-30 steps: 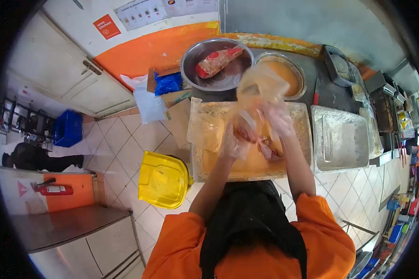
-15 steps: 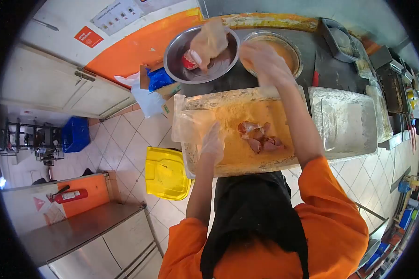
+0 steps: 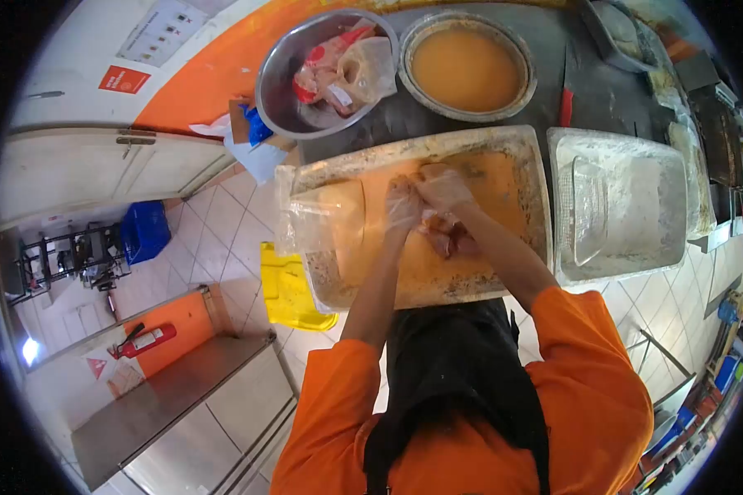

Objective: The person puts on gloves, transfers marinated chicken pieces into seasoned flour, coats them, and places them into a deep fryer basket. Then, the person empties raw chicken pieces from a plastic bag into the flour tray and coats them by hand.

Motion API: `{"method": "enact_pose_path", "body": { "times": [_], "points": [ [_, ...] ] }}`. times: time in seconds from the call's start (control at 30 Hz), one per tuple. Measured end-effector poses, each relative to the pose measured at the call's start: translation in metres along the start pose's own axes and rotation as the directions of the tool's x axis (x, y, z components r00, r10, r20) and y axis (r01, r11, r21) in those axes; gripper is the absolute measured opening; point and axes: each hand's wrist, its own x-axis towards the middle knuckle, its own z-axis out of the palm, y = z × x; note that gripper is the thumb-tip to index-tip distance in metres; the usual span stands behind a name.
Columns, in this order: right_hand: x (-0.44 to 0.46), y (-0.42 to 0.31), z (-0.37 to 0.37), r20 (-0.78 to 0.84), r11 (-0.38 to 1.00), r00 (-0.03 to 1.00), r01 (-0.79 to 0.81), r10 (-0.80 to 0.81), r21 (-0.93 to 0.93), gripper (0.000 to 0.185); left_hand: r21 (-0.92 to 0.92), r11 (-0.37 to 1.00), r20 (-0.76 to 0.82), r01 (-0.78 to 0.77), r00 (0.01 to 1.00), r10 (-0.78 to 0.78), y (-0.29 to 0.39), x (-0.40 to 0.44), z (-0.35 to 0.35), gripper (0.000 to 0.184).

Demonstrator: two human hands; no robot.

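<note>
My left hand and my right hand, both in clear plastic gloves, are close together over a large tray of orange breading powder. Their fingers are curled inward, low at the powder, and what they hold, if anything, is hidden. Pieces of raw chicken lie in the powder just below the hands, partly covered by my right wrist. A clear plastic container sits at the tray's left end, beside my left hand.
Behind the tray are a steel bowl with bagged raw meat and a round pan of orange liquid. A white-floured tray with a wire basket stands right. A red-handled knife lies behind; a yellow lid is below left.
My right hand has come down from beside the round pan into the breading tray. My left hand has moved up and right to meet it. The view has shifted slightly.
</note>
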Motion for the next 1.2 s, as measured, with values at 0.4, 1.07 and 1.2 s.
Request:
{"method": "enact_pose_path", "body": {
  "times": [0.4,1.07,1.2],
  "points": [
    [-0.058,0.029,0.022,0.349,0.229,0.864,-0.446,0.363,0.866,0.036,-0.217,0.973,0.172,-0.072,0.979,0.111,-0.002,-0.071,-0.007,0.038],
    [-0.077,0.003,0.1,-0.068,0.871,0.99,-0.072,0.12,0.486,0.03,-0.812,0.416,0.351,0.409,0.912,-0.212,0.017,-0.087,-0.005,0.049],
    [-0.098,-0.013,0.019,-0.025,0.663,0.966,-0.158,0.257,0.731,0.035,-0.603,0.756,-0.3,-0.254,0.951,0.08,-0.044,-0.053,0.029,0.047]
  ]
}}
